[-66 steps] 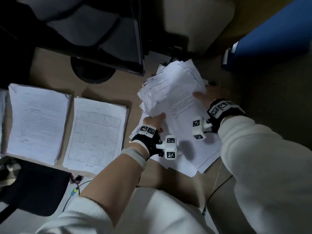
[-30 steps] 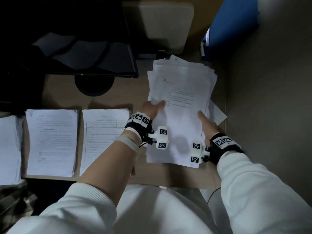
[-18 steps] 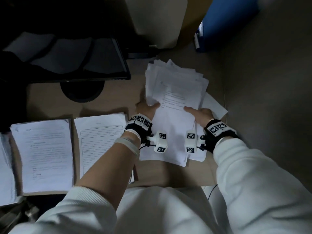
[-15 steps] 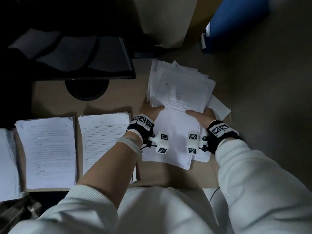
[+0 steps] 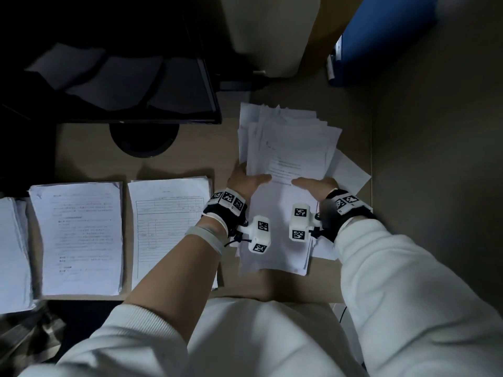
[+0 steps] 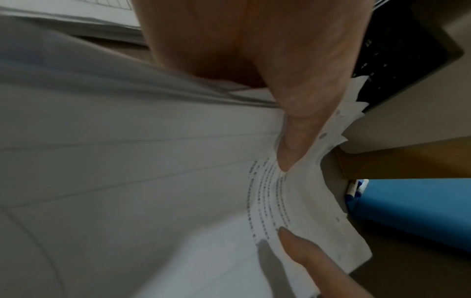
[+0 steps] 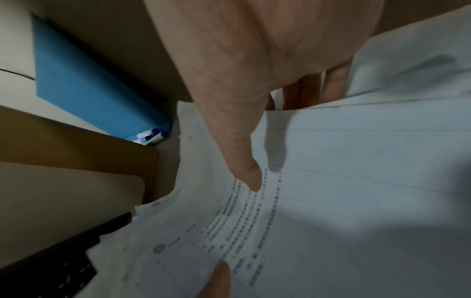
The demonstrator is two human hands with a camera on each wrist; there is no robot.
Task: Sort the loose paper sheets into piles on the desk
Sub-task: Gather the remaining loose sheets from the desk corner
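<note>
A thick, uneven stack of loose sheets [image 5: 294,142] lies on the right part of the desk [image 5: 190,148]. My left hand [image 5: 245,179] grips the stack's left edge, thumb [image 6: 293,141] on the printed top sheet, fingers hidden under the paper. My right hand [image 5: 317,183] holds it from the right, thumb [image 7: 244,171] on the text lines and fingers [image 7: 318,90] tucked beneath the upper sheets. The two thumbs nearly meet. Sorted piles lie to the left: a form pile [image 5: 168,229], a text pile [image 5: 79,235] and a third pile [image 5: 12,254] at the frame edge.
A dark monitor [image 5: 122,77] on a round base [image 5: 144,140] stands behind the piles. A blue folder [image 5: 381,31] with pens [image 5: 330,69] beside it leans at the back right, next to a beige object [image 5: 272,31]. A grey partition [image 5: 435,186] closes off the desk's right side.
The stack, first held up askew, has been squared and lowered onto the desk. My right hand has slid from the stack's lower right edge up to its middle, near the left thumb.
</note>
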